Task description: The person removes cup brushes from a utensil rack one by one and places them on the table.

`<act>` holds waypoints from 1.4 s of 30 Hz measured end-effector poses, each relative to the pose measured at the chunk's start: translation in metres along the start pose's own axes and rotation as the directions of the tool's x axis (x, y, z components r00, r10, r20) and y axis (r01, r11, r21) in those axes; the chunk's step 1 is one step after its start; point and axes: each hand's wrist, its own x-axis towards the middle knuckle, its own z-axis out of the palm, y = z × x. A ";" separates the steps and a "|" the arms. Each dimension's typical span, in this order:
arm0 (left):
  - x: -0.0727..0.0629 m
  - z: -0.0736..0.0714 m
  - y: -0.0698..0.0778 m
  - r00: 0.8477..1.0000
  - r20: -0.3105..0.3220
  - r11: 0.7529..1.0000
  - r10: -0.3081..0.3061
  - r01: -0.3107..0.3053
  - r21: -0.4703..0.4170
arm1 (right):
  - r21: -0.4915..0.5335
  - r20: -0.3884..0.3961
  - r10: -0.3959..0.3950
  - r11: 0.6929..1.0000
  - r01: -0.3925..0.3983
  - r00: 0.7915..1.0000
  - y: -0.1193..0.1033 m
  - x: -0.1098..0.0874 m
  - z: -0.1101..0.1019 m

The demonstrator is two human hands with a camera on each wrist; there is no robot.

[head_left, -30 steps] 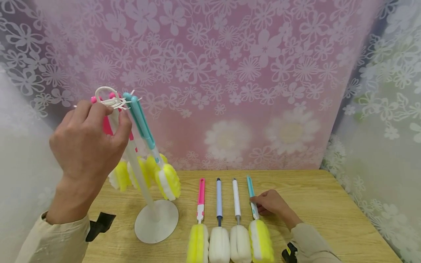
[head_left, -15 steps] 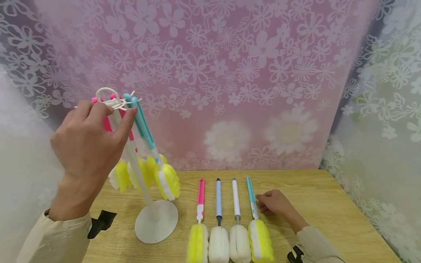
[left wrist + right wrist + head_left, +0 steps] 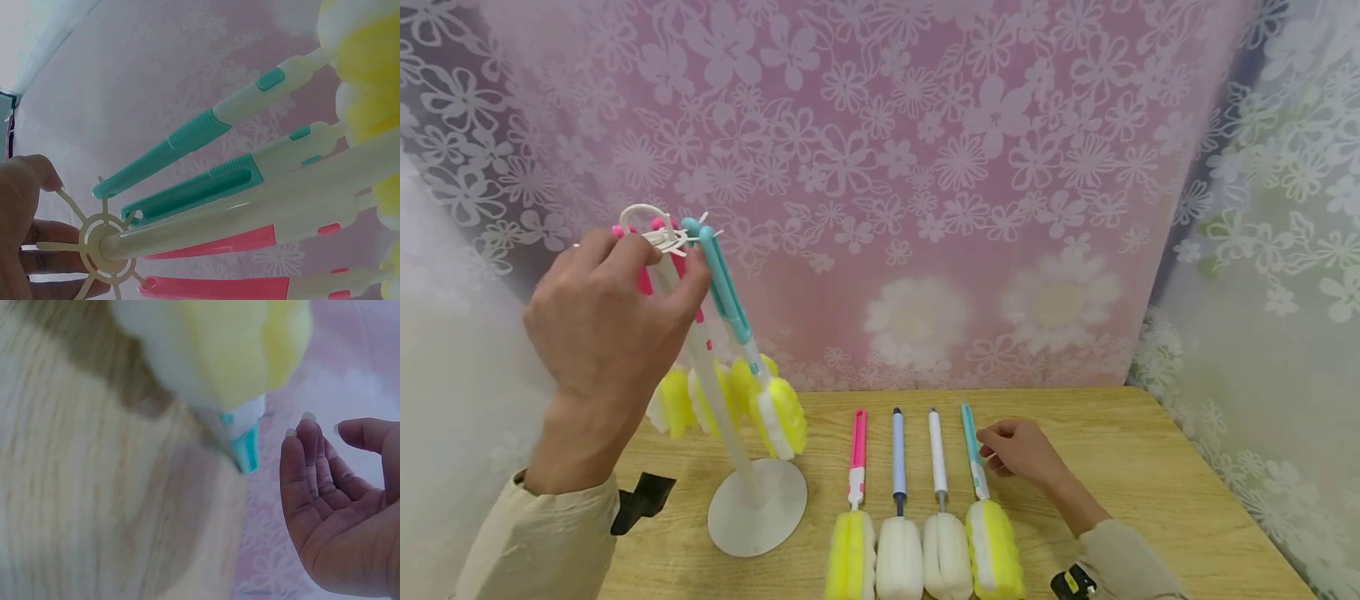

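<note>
At the upper left, my left hand (image 3: pixel 613 312) grips the spoked top of a white rack, whose pole (image 3: pixel 718 408) rises from a round base (image 3: pixel 756 508). In the left wrist view, the thumb is at one spoke of the wheel (image 3: pixel 90 250) and the other fingers lie behind it. Sponge brushes with teal (image 3: pixel 187 144) and pink (image 3: pixel 219 287) handles hang from the spokes. On the table, my right hand (image 3: pixel 1021 452) is beside a teal-handled sponge brush (image 3: pixel 972 437). The right wrist view shows its fingers loosely bent, holding nothing, apart from the yellow-and-white sponge (image 3: pixel 231 350).
Left of the teal brush lie a white-handled brush (image 3: pixel 937 454), a blue-handled brush (image 3: pixel 899 454) and a pink-handled brush (image 3: pixel 858 442) in a row on the wooden table (image 3: pixel 1120 467). A flowered pink curtain (image 3: pixel 895 200) hangs behind the table.
My right hand has let go of the teal-handled brush and moved slightly up and right of it. The left hand stays on the rack top, its thumb slightly shifted.
</note>
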 end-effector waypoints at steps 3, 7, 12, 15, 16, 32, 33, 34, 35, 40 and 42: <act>0.001 -0.001 -0.002 0.999 -0.006 0.999 0.034 -0.033 0.013 | 0.014 0.004 -0.018 1.000 0.018 1.000 -0.010 -0.002 0.003; 0.001 -0.004 -0.004 0.999 0.018 0.999 0.048 -0.048 0.004 | 0.050 0.025 -0.052 0.997 0.050 0.998 -0.022 -0.006 0.007; -0.002 -0.009 -0.005 0.996 0.072 0.999 0.045 -0.044 -0.029 | 0.096 0.091 -0.136 0.987 0.127 0.987 -0.038 -0.010 0.014; -0.003 -0.009 -0.006 0.996 0.079 0.998 0.040 -0.037 -0.045 | 0.129 0.127 -0.179 0.978 0.162 0.976 -0.053 -0.012 0.023; -0.003 -0.009 -0.006 0.996 0.078 0.998 0.039 -0.035 -0.051 | 0.138 0.138 -0.192 0.975 0.173 0.972 -0.059 -0.013 0.027; 0.000 -0.012 -0.007 0.991 0.100 0.993 0.084 -0.074 -0.096 | 0.196 0.145 -0.510 0.854 0.481 0.848 -0.181 -0.023 0.108; 0.000 -0.012 -0.006 0.992 0.094 0.993 0.084 -0.075 -0.094 | 0.195 0.120 -0.529 0.842 0.502 0.840 -0.188 -0.025 0.114; 0.000 -0.013 -0.006 0.991 0.096 0.993 0.092 -0.084 -0.083 | 0.197 0.094 -0.547 0.829 0.523 0.832 -0.195 -0.026 0.120; 0.000 -0.013 -0.005 0.991 0.094 0.993 0.091 -0.084 -0.079 | 0.197 0.069 -0.565 0.816 0.544 0.822 -0.202 -0.027 0.125; 0.002 -0.013 -0.003 0.988 0.107 0.994 0.107 -0.102 -0.049 | 0.237 -0.054 -0.611 0.760 0.605 0.790 -0.230 -0.027 0.150; 0.002 -0.013 -0.003 0.991 0.098 0.994 0.095 -0.089 -0.058 | 0.232 -0.098 -0.612 0.752 0.616 0.784 -0.236 -0.025 0.155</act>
